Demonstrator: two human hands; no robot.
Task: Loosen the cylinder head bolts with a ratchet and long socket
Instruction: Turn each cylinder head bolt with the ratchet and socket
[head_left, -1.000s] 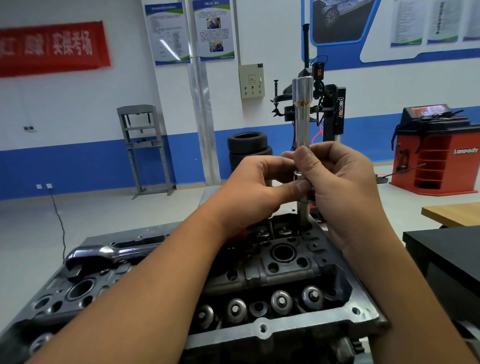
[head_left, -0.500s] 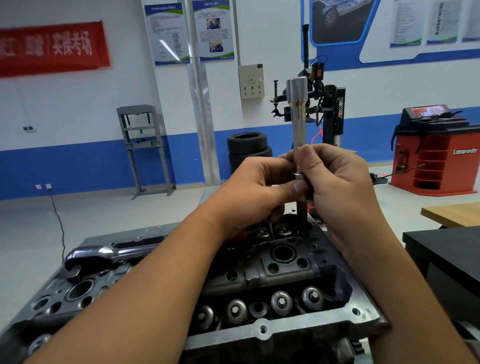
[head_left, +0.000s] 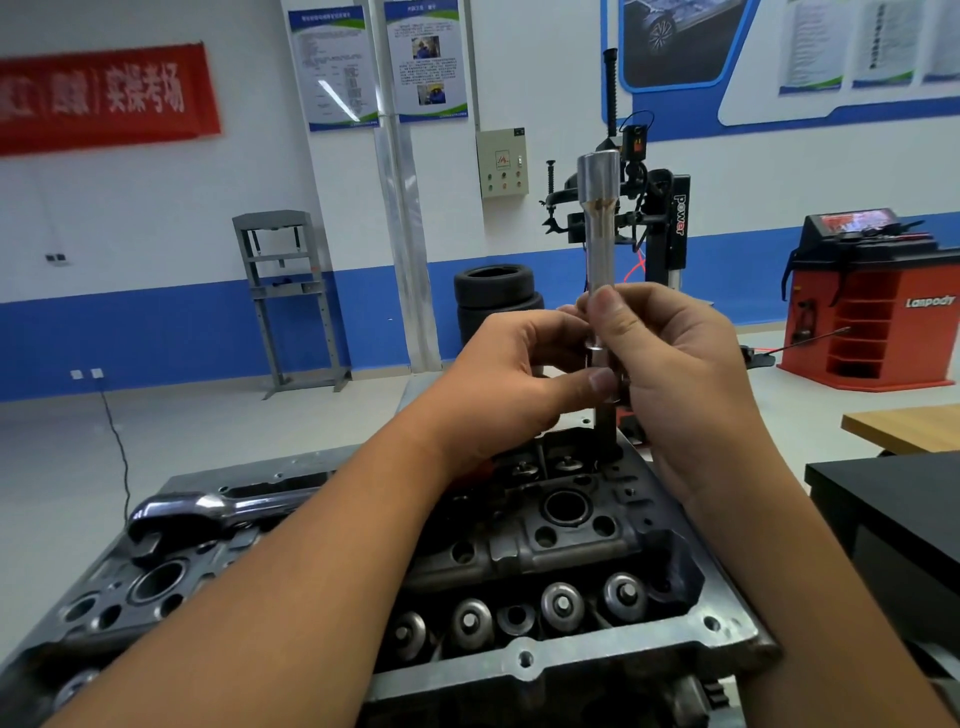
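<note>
Both the left hand (head_left: 511, 379) and right hand (head_left: 675, 364) pinch the smooth steel long socket (head_left: 600, 223) (upright, flared top) above the cast cylinder head (head_left: 571, 545).

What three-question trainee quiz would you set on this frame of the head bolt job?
1. True or false: the ratchet is fitted onto the long socket.
2. Which hands grip the long socket? A) left hand only B) right hand only C) both
3. Fill in: the socket stands roughly ____ above the far end of the cylinder head.

Key: 1. False; the ratchet lies on the cylinder head's left side, no hand on it. 2. C. 3. upright.
</note>
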